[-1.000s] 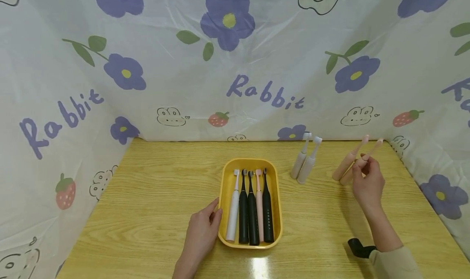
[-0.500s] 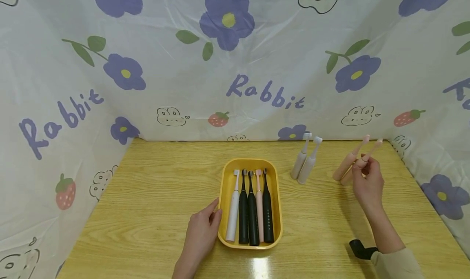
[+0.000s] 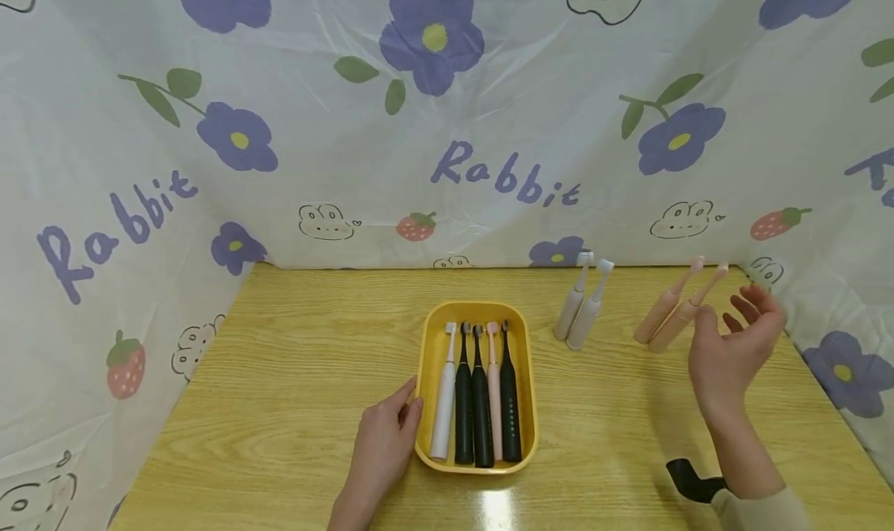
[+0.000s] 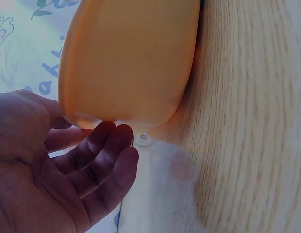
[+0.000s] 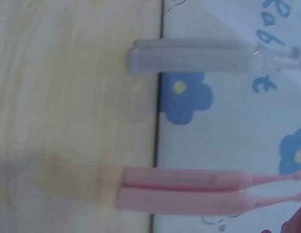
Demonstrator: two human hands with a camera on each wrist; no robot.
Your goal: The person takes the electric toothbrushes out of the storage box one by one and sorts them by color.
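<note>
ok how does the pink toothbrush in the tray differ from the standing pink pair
The tray toothbrush lies down; the standing pair are upright. The tray toothbrush is in the yellow tray between black toothbrushes; the standing pair stand side by side on the table. All are pink.

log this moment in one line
left hand: touching tray | right hand: empty, beside pink pair | toothbrushes: five lying in tray, pink pair and grey pair upright outside

You're at a curtained-off tabletop setup: wood-grain table (image 3: 307, 360), Rabbit-print fabric (image 3: 335, 143) behind it and along both sides, purple flowers (image 3: 434, 37), strawberries (image 3: 417, 227) on it. Surroundings beyond hidden; can't tell you home or studio.
</note>
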